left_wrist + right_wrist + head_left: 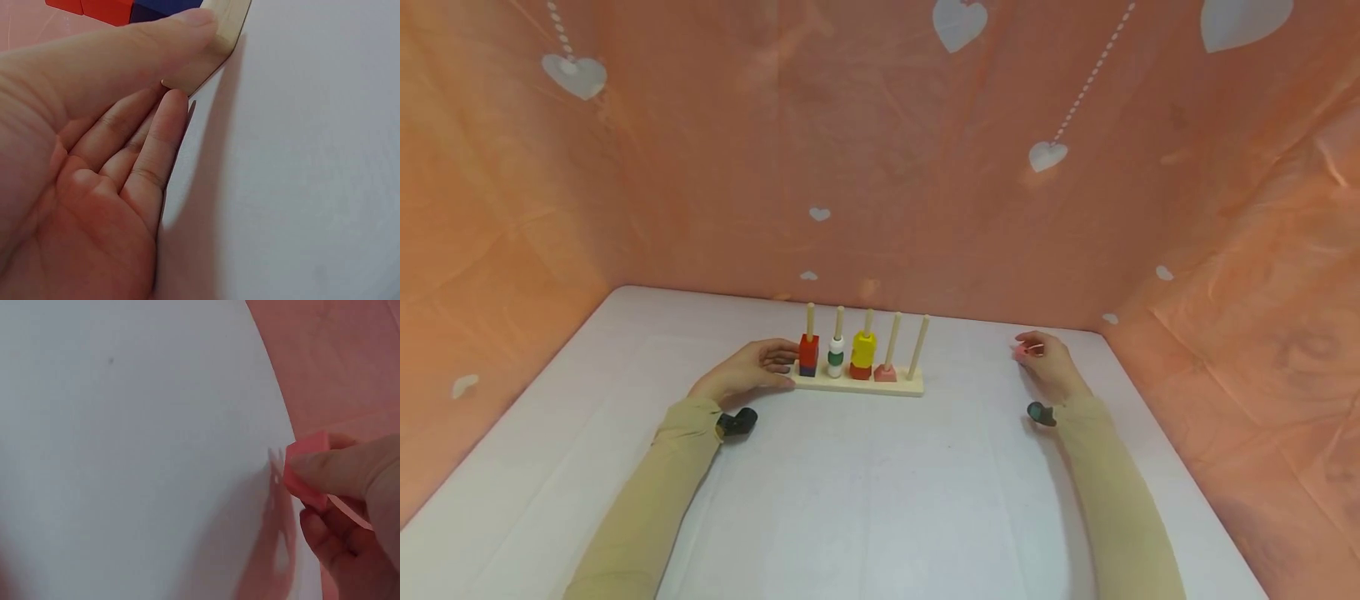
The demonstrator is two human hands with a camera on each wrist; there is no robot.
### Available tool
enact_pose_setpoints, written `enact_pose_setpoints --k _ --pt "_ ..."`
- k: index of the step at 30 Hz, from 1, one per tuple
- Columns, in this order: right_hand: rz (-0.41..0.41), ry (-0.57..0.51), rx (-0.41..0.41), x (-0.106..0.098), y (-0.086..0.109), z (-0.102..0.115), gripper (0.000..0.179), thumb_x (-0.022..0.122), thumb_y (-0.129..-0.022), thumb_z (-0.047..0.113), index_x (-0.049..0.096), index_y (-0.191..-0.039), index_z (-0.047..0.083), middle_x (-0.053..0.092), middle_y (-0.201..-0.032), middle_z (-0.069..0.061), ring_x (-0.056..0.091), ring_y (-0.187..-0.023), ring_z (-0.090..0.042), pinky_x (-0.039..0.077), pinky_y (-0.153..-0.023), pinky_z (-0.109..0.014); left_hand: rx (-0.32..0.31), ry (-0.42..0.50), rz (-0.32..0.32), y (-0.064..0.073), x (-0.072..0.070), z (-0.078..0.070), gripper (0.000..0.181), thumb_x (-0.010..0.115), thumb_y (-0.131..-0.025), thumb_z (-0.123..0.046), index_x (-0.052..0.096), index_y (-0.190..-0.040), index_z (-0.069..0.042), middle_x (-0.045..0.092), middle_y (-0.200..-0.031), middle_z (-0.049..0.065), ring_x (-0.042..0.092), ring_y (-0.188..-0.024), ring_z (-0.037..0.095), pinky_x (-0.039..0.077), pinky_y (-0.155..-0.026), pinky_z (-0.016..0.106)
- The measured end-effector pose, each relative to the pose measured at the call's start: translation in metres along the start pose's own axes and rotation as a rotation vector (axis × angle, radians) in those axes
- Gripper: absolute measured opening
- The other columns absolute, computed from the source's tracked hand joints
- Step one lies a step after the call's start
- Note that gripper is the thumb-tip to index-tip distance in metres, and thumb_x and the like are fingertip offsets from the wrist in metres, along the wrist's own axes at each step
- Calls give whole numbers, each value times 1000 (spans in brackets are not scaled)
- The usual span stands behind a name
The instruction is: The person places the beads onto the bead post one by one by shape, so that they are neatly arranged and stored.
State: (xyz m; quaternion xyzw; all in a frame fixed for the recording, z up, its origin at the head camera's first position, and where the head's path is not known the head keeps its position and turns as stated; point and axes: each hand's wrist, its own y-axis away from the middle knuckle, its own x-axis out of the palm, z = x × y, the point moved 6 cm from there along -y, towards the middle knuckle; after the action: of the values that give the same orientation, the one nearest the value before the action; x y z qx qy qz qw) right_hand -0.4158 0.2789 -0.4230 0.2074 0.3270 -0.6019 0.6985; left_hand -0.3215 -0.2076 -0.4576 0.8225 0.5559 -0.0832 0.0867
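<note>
A wooden peg stand sits toward the back of the table. From left to right its pegs carry red blocks over a dark blue block, white beads with a green bead between, yellow pieces over a red one, and a low pink block; the rightmost peg is bare. My left hand holds the stand's left end, thumb at the front; the index finger is hidden in the left wrist view. Off to the right, my right hand pinches a pink block above the table.
The white table meets a pink-orange cloth with white hearts behind and at both sides. A dark wrist camera sits at the left cuff, another dark camera at the right.
</note>
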Motion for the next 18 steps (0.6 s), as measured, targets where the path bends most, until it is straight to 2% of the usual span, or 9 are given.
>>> enact_pose_setpoints --k 6,12,18 --pt "7 7 -1 -3 4 10 37 61 -93 9 54 -127 -4 56 -115 -20 52 -108 -34 45 -92 -39 -3 -23 -7 1 2 -1 66 76 -80 -6 44 -137 -1 48 -137 18 46 -124 34 37 -105 46" --pt "-1 -78 -37 -6 12 28 39 64 -93 18 52 -125 -1 54 -120 -19 56 -111 -34 48 -94 -35 -17 -10 -8 2 2 -2 66 76 -81 -5 43 -138 -1 47 -138 19 45 -125 34 36 -106 47" --pt "-84 -188 -110 -9 16 55 49 68 -90 28 55 -131 4 58 -122 -15 59 -109 -24 48 -93 -28 -18 -10 -4 2 2 -2 66 76 -81 -6 43 -138 -1 47 -138 19 44 -126 35 36 -106 47"
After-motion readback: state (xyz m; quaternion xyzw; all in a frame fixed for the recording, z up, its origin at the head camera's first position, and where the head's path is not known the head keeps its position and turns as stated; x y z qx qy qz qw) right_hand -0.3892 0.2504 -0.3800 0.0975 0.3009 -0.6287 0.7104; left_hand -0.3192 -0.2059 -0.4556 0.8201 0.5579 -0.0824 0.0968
